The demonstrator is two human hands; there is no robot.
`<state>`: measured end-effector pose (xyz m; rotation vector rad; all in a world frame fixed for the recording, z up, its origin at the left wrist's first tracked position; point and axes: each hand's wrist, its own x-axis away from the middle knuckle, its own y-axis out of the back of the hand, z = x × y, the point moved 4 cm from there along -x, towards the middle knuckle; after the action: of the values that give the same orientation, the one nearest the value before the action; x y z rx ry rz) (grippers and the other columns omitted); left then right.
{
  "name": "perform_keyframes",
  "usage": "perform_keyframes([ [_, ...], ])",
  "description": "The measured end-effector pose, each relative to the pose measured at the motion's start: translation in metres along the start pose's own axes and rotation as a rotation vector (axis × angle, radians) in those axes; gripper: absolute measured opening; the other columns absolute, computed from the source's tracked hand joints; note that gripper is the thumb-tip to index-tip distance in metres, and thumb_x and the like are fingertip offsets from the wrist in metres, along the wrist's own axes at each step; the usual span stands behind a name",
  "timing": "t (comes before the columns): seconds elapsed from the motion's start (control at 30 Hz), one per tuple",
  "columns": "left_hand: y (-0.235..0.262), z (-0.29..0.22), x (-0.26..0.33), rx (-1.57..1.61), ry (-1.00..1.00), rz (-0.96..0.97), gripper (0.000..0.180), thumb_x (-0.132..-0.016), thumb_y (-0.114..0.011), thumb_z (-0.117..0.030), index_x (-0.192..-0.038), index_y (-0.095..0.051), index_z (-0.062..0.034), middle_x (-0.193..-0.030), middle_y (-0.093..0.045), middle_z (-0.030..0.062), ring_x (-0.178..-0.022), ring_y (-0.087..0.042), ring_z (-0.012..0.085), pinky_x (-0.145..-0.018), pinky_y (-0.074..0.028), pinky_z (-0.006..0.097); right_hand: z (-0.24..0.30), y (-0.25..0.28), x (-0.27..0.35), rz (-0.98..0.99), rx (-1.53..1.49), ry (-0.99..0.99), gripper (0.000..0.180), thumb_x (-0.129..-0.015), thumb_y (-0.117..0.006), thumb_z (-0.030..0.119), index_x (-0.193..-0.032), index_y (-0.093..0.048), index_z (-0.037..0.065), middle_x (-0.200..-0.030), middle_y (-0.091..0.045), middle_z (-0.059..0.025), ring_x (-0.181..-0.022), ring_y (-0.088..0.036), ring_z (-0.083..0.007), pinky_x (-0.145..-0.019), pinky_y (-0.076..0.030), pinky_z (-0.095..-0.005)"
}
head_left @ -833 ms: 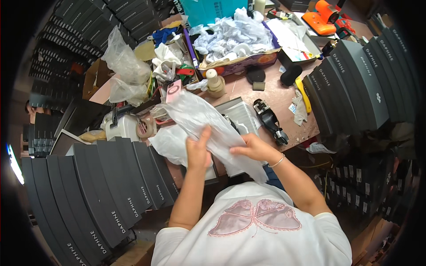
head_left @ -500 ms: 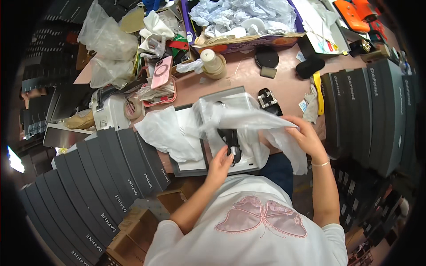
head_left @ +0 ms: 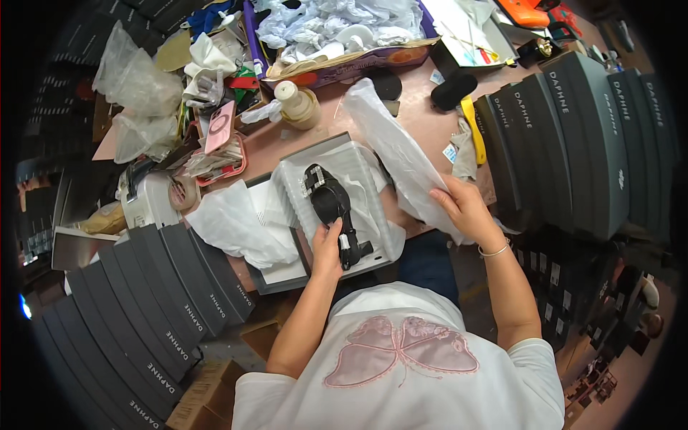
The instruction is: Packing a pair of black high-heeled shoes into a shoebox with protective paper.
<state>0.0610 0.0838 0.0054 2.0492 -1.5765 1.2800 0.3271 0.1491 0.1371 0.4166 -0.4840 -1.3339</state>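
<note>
A black strappy sandal (head_left: 329, 202) with a shiny pale buckle lies lengthwise in an open grey shoebox (head_left: 350, 140) lined with white paper. My left hand (head_left: 327, 251) is closed on its near part, thumb and fingertips at the straps. To the right of the box, my right hand (head_left: 466, 211) pinches the edge of a white tissue sheet (head_left: 405, 154). The sheet slants up and away over the table, hiding what lies beneath. More white tissue (head_left: 244, 226) spills over a grey lid (head_left: 276, 283) at the left of the box.
Rows of grey shoeboxes stand at left (head_left: 168, 287) and right (head_left: 573, 143). A purple carton (head_left: 344, 72) full of crumpled paper is at the back. Nearby are a cream bottle (head_left: 296, 104), a pink phone (head_left: 219, 127), a tape roll (head_left: 182, 192) and a yellow-handled tool (head_left: 471, 129).
My right hand has pulled the tissue sheet off the box to the right, uncovering the sandal. My left hand has closed on the sandal. The other sandal, right of the box, is now hidden.
</note>
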Motion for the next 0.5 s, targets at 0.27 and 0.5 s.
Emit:
perform_keyframes([
  [0.27,0.038,-0.079,0.152,-0.297,-0.183,0.726,0.054,-0.084,-0.065,-0.01,-0.132,-0.039,-0.0049,-0.111,-0.053,0.0018,-0.103,-0.049,0.0083,-0.088,-0.041,0.022,0.089,-0.043,0.019,0.02,0.112,0.218,0.04,-0.079,-0.058,0.0,-0.118,-0.059,0.004,-0.092,-0.064,-0.0199,-0.086,-0.062,-0.036,-0.078,-0.049,-0.0392],
  [0.5,0.079,-0.03,0.153,-0.031,0.4,0.605,0.061,-0.094,-0.045,-0.051,-0.134,-0.039,-0.0055,-0.121,-0.056,0.0057,-0.103,-0.058,0.0146,-0.085,-0.048,0.028,0.131,-0.139,0.088,0.42,-0.216,0.183,0.025,-0.073,-0.064,-0.004,-0.097,-0.062,-0.003,-0.087,-0.067,-0.0161,-0.074,-0.061,-0.0248,-0.073,-0.05,-0.0306],
])
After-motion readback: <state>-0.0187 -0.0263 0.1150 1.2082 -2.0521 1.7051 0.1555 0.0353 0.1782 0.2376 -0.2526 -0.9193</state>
